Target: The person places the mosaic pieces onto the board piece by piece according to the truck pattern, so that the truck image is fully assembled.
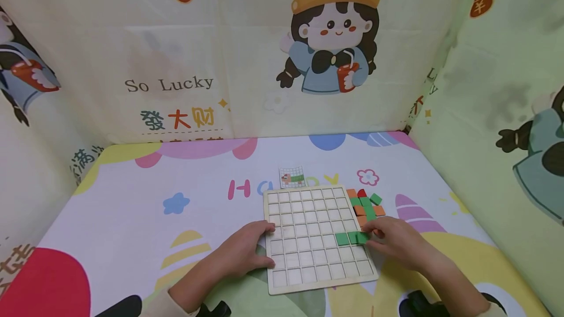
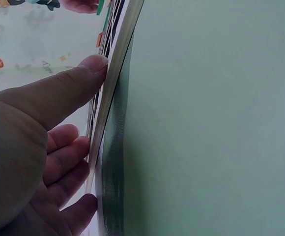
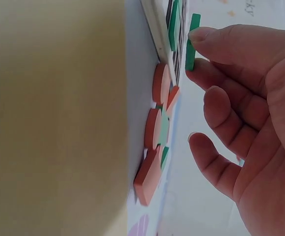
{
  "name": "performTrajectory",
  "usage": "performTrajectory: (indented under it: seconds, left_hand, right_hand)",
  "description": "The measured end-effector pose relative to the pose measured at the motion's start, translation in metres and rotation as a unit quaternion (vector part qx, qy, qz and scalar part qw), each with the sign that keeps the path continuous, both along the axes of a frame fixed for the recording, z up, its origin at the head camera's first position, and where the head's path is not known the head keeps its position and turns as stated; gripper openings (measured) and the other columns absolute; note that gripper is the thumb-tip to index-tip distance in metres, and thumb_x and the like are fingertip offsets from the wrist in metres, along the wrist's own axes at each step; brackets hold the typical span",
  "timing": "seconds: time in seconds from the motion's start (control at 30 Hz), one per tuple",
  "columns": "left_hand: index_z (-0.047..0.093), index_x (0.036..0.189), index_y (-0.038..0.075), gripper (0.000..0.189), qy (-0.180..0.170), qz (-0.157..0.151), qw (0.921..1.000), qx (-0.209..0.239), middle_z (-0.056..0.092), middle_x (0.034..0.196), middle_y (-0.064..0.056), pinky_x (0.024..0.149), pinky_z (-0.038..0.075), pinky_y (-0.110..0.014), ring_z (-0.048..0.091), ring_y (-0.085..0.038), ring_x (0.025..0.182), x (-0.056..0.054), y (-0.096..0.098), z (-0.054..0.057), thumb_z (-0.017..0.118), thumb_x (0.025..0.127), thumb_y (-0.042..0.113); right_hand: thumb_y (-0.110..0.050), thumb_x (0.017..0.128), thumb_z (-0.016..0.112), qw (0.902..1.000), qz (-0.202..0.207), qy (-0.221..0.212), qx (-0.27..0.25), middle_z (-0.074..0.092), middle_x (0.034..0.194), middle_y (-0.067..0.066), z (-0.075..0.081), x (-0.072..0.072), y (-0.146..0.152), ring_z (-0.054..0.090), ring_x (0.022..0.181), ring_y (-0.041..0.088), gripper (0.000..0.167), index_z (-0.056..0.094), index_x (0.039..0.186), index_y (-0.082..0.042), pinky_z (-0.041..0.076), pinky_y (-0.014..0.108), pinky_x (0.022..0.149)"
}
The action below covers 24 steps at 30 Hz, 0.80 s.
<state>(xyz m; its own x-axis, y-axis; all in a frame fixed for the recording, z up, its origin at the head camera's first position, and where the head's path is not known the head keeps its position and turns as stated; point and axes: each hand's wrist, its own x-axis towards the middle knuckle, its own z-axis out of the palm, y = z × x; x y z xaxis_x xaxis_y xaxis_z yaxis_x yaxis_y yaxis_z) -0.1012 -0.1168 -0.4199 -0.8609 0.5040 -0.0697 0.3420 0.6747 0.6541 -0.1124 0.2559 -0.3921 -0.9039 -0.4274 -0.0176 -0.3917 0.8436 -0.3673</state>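
The right grip (image 1: 396,236) pinches a green tile (image 3: 190,53) over the right side of the board (image 1: 305,260), close to the green row (image 1: 342,239). Farther off, the left grip (image 1: 241,251) touches the board's left edge, fingers loose.

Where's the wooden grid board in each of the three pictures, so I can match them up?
Head: the board, lower middle, seen from above.
Left wrist: edge-on, slanting down from the top edge, left of centre, by the left hand.
Right wrist: only part of it, near the top centre.
Shared landmark: the right hand, by the board's right edge in the head view, at the top edge in the left wrist view, at right in its own.
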Motion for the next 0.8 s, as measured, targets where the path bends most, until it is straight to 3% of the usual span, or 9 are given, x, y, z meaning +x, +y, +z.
performTrajectory:
  seconds: [0.23,0.6,0.8]
  left_hand:
    - [0.055,0.133,0.002,0.067,-0.006,0.003,1.0000,0.001,0.056,0.134,-0.009,0.106,0.042,-0.047,0.050,-0.029,0.127,0.000,0.000,0.000,0.086,0.079,0.026]
    - [0.056,0.133,0.003,0.066,-0.008,0.004,1.0000,0.001,0.056,0.134,-0.009,0.106,0.041,-0.047,0.050,-0.029,0.127,0.000,0.000,0.000,0.086,0.079,0.027]
    - [0.055,0.134,0.002,0.067,-0.014,0.006,0.9999,-0.001,0.056,0.135,-0.009,0.107,0.041,-0.047,0.049,-0.029,0.128,0.000,0.000,0.000,0.086,0.079,0.027]
  right_hand:
    - [-0.017,0.085,0.080,0.9997,0.019,0.001,-0.015,0.058,0.086,-0.016,0.002,-0.003,-0.007,0.051,0.078,0.010,0.018,0.072,0.100,-0.018,0.049,0.029,0.070]
    - [-0.015,0.085,0.079,0.9975,0.056,0.035,-0.026,0.045,0.073,-0.016,-0.001,-0.008,-0.020,0.042,0.071,0.004,0.017,0.072,0.101,-0.014,0.041,0.025,0.063]
    - [-0.014,0.085,0.079,0.9973,0.059,0.028,-0.034,0.050,0.077,-0.014,0.000,-0.010,-0.026,0.042,0.071,0.003,0.019,0.073,0.103,-0.012,0.041,0.024,0.062]
